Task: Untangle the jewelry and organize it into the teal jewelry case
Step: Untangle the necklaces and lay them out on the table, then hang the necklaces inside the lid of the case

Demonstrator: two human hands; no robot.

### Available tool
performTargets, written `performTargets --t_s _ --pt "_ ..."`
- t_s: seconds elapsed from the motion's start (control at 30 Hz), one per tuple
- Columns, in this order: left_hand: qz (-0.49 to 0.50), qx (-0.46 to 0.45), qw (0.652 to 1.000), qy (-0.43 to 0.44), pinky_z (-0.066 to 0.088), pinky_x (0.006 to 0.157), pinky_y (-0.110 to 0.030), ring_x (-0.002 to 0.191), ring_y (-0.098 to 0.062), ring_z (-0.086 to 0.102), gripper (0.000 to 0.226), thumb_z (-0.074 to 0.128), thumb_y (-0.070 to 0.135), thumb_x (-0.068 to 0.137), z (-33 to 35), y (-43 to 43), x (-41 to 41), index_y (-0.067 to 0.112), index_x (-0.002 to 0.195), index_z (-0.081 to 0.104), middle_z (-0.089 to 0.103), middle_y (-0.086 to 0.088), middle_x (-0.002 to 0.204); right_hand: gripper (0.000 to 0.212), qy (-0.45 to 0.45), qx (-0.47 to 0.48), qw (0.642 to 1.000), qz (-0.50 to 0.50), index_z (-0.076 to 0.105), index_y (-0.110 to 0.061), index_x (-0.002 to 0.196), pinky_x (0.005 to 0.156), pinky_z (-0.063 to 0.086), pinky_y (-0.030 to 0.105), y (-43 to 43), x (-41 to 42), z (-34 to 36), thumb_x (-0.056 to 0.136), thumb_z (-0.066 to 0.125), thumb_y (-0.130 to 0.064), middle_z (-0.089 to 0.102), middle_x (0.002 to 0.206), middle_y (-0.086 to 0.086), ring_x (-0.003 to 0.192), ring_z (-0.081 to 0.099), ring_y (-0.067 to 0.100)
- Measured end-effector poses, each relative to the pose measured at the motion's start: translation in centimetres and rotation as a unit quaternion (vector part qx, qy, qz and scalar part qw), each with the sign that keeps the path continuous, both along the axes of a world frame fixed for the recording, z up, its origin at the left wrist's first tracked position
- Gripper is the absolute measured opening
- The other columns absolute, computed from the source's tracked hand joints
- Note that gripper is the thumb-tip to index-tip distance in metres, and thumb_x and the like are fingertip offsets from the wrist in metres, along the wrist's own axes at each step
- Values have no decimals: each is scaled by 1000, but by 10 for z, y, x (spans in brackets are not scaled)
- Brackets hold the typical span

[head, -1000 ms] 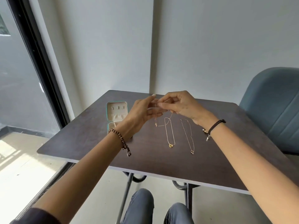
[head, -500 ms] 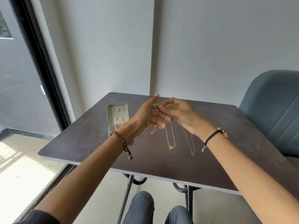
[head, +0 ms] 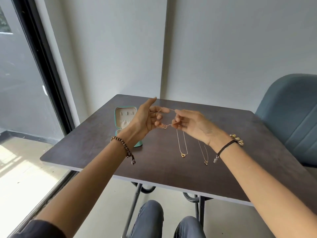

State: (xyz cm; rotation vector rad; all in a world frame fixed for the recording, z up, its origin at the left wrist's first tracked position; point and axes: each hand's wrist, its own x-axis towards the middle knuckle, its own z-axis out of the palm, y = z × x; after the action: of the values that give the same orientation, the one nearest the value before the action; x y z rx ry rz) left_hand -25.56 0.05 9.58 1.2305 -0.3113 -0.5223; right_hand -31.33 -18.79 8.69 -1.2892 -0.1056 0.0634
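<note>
A thin rose-gold chain with a small ring pendant (head: 165, 126) is stretched in the air between my hands above the dark table (head: 96, 143). My left hand (head: 147, 118) holds one part of it with curled fingers, index finger pointing up. My right hand (head: 192, 125) pinches the other part. On the table below lie two straightened necklaces: one with a gold heart pendant (head: 183, 155), one with a small dark pendant (head: 205, 162). The teal jewelry case (head: 126, 115) stands open at the left, its lower half hidden by my left wrist.
A blue-grey chair (head: 291, 117) stands to the right of the table. A dark-framed glass door (head: 22, 74) runs along the left. White walls meet in a corner behind the table. My knees (head: 151, 219) are under the near edge.
My hands have drawn slightly apart, pulling the held chain into a loop between them. The pendant, which hung down before, now sits between my fingers.
</note>
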Motion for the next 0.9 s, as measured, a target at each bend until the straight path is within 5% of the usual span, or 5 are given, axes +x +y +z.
performTargets --t_s 0.13,0.27,0.53,0.8,0.9 --pt "-13 34 999 5 52 53 -28 41 -13 36 56 42 45 104 -13 -3 -1 7 72 69 41 0 56 18 25 92 995 -20 57 -7 75 67 57 26 10 9 6 92 62 -11 51 69 5 67 57 16" --pt "3 45 999 -20 51 52 -27 40 -13 35 43 51 37 103 -23 -4 1 10 70 61 39 1 55 15 18 15 1000 -15 60 -6 83 49 38 19 23 21 7 97 60 -13 50 72 3 56 46 11" --pt "78 -24 997 -16 61 81 -34 78 -25 74 22 56 19 100 -38 36 31 3 88 67 71 -11 75 16 -43 -177 983 3 64 -6 85 59 42 23 45 56 17 98 61 -15 55 74 4 63 49 14" --pt "373 39 925 -60 54 72 -29 70 -15 61 16 58 15 92 -76 91 74 5 90 70 67 -4 79 15 -50 -298 953 33 67 -5 87 67 47 24 69 102 20 97 62 -16 58 73 4 66 54 14" --pt "433 98 894 -60 55 86 -33 87 -15 63 17 59 24 91 -98 102 90 13 98 70 70 1 94 15 -44 -287 956 39 68 -5 88 68 46 25 77 115 13 97 62 -16 59 73 3 68 53 14"
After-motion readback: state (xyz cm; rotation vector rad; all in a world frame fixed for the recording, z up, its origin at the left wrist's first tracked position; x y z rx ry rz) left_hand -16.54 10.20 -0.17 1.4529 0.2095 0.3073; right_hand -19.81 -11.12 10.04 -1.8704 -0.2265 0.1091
